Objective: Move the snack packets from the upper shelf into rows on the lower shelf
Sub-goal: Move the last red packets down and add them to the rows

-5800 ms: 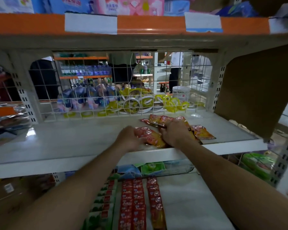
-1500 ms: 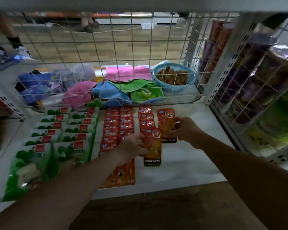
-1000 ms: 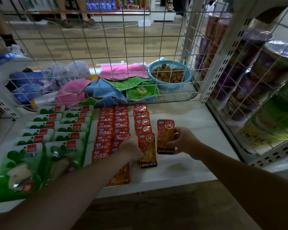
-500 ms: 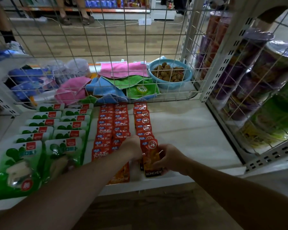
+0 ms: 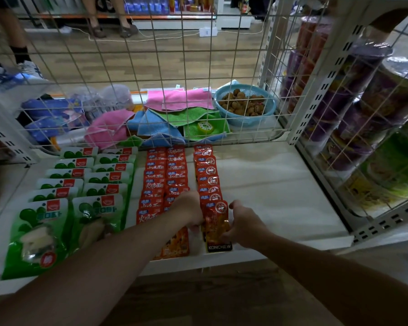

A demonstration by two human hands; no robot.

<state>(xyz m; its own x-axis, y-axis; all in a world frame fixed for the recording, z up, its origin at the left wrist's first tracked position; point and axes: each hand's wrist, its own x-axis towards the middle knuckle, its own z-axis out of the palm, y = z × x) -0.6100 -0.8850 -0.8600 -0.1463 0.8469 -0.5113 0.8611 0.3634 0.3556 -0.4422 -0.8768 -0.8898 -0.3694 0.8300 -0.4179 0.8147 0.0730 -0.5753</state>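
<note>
Orange-red foil snack packet [image 5: 216,222] marked KONCHEW lies at the front edge of the white lower shelf [image 5: 269,189], at the near end of the rightmost row of red packets [image 5: 207,175]. Left hand [image 5: 189,210] and right hand [image 5: 245,222] grip its long sides, fingers curled round the edges.

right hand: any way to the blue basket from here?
Probably not. The grid stands between the right hand and the basket, and its openings look too small for a hand. The hand also grips the front packet.
</note>
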